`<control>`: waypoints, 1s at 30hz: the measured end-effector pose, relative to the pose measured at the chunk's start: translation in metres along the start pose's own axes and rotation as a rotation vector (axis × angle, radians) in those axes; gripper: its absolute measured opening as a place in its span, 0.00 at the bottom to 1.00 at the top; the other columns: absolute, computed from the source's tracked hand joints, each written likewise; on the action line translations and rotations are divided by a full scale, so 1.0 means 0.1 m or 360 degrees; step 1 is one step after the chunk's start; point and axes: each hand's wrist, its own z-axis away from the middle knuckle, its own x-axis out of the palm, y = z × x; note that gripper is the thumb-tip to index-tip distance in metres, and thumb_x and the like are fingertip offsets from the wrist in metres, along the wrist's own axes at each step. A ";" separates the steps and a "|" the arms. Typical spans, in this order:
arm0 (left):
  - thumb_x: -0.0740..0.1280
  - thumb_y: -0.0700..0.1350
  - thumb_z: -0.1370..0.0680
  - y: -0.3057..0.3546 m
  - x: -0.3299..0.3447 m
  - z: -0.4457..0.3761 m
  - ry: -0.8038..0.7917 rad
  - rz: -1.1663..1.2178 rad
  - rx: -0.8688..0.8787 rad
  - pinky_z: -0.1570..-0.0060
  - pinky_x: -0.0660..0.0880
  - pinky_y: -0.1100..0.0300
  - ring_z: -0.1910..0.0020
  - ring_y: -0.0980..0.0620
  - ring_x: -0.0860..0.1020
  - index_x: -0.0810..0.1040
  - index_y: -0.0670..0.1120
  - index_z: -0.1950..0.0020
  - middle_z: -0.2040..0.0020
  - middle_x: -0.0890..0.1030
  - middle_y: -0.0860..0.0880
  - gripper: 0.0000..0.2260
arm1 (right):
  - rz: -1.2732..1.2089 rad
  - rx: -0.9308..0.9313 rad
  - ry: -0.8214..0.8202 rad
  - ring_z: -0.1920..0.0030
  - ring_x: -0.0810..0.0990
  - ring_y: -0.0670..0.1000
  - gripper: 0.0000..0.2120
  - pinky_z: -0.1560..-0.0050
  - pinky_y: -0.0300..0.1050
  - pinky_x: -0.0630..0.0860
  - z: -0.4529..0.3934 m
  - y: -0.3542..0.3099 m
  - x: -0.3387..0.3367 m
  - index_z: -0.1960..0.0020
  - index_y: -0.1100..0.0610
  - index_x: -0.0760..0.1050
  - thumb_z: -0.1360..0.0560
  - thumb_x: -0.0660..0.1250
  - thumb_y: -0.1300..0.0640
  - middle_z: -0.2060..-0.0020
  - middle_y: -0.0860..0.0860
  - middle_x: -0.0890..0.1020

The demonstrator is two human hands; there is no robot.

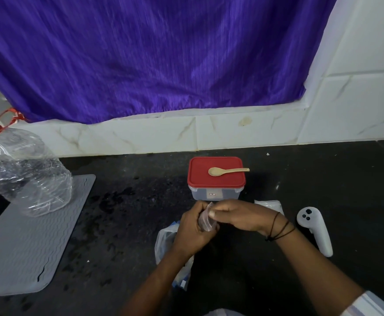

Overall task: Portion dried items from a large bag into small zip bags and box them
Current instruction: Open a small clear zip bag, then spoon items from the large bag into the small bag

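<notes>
- The big clear bottle [24, 169] stands far to my left with its base partly on the grey mat [27, 236]; a wide sweep of my left elbow could knock it, though it sits well apart from my hands
- Between the mat and my hands the dark counter [127, 215] is open, so that is my free room for setting things down
- The large bag [166, 242] lies slack under my left forearm; dragging the arm back could pull it along and spill what is left inside
- My left hand [192, 229] has its fingers curled round the small zip bag [206, 221], gripping its body just in front of the box
- My right hand [236, 215] pinches the top edge of that bag with thumb and fingertips; if the strip is not pressed along its whole length, I judge pieces could leak once it is boxed
- The box [216, 185] is lidded, with a spoon [227, 171] loose on the lid; lifting the lid carelessly would tip the spoon off
- The white controller [316, 231] lies just beside my right wrist, so my room to swing right is tight
</notes>
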 end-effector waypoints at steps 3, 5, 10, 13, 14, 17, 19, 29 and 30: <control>0.74 0.42 0.30 0.02 -0.03 -0.01 0.0014 -0.0042 0.0054 0.59 0.78 0.54 0.58 0.53 0.81 0.77 0.46 0.48 0.56 0.82 0.53 0.13 | 0.0320 -0.0098 0.0076 0.62 0.77 0.46 0.16 0.55 0.54 0.76 -0.01 0.01 0.03 0.63 0.46 0.78 0.26 0.61 0.37 0.64 0.51 0.79; 0.73 0.42 0.31 0.03 -0.03 0.00 -0.0017 -0.0098 0.0071 0.58 0.79 0.51 0.56 0.52 0.82 0.77 0.46 0.47 0.55 0.82 0.53 0.14 | 0.0390 -0.0084 0.0202 0.60 0.79 0.46 0.17 0.55 0.52 0.78 -0.05 0.00 0.09 0.60 0.48 0.82 0.29 0.62 0.36 0.61 0.47 0.81; 0.70 0.45 0.30 0.01 -0.01 0.02 0.0013 -0.0238 -0.0041 0.57 0.79 0.46 0.56 0.53 0.82 0.75 0.51 0.49 0.56 0.82 0.53 0.11 | 0.0702 0.0018 0.0278 0.50 0.77 0.47 0.16 0.47 0.49 0.77 -0.13 -0.05 0.21 0.47 0.47 0.81 0.27 0.65 0.38 0.50 0.48 0.76; 0.69 0.47 0.29 0.00 -0.03 0.03 0.0041 -0.0302 -0.0079 0.62 0.79 0.51 0.61 0.56 0.81 0.73 0.53 0.52 0.60 0.81 0.54 0.09 | 0.0514 -0.0014 0.0163 0.53 0.79 0.45 0.12 0.47 0.49 0.78 -0.12 -0.10 0.21 0.47 0.49 0.82 0.24 0.66 0.45 0.53 0.47 0.81; 0.70 0.46 0.29 0.00 -0.03 0.04 0.0046 -0.0306 -0.0080 0.63 0.78 0.52 0.62 0.56 0.81 0.73 0.53 0.52 0.61 0.81 0.54 0.09 | 0.0435 -0.0025 0.0117 0.53 0.80 0.45 0.09 0.47 0.49 0.78 -0.11 -0.09 0.19 0.49 0.48 0.83 0.24 0.66 0.46 0.54 0.45 0.82; 0.72 0.46 0.29 0.02 -0.05 0.05 0.0082 -0.0254 -0.0096 0.64 0.77 0.51 0.63 0.54 0.80 0.73 0.51 0.52 0.61 0.80 0.53 0.10 | 0.0001 -0.0007 0.0094 0.48 0.81 0.44 0.08 0.43 0.44 0.76 -0.04 -0.10 0.09 0.51 0.46 0.83 0.22 0.66 0.47 0.52 0.44 0.84; 0.73 0.48 0.30 0.06 -0.08 0.06 0.0121 -0.0232 -0.0104 0.62 0.78 0.53 0.62 0.54 0.79 0.74 0.52 0.52 0.60 0.80 0.53 0.11 | -0.0237 0.0013 0.0401 0.48 0.82 0.46 0.09 0.45 0.41 0.76 -0.01 -0.08 -0.06 0.49 0.49 0.83 0.22 0.67 0.48 0.51 0.46 0.85; 0.74 0.57 0.31 0.20 -0.27 0.18 0.0109 -0.0100 -0.0203 0.59 0.74 0.58 0.61 0.54 0.75 0.73 0.48 0.47 0.57 0.76 0.47 0.19 | 0.0246 0.0493 0.1388 0.35 0.74 0.59 0.34 0.37 0.56 0.73 -0.36 0.75 -0.94 0.28 0.58 0.66 0.26 0.65 0.38 0.33 0.59 0.73; 0.73 0.57 0.31 0.21 -0.29 0.21 0.0092 -0.0098 -0.0218 0.59 0.74 0.57 0.60 0.52 0.75 0.73 0.48 0.46 0.56 0.76 0.46 0.20 | 0.0234 0.0530 0.1319 0.35 0.74 0.59 0.34 0.37 0.54 0.73 -0.41 0.79 -0.95 0.28 0.59 0.66 0.25 0.65 0.38 0.33 0.59 0.74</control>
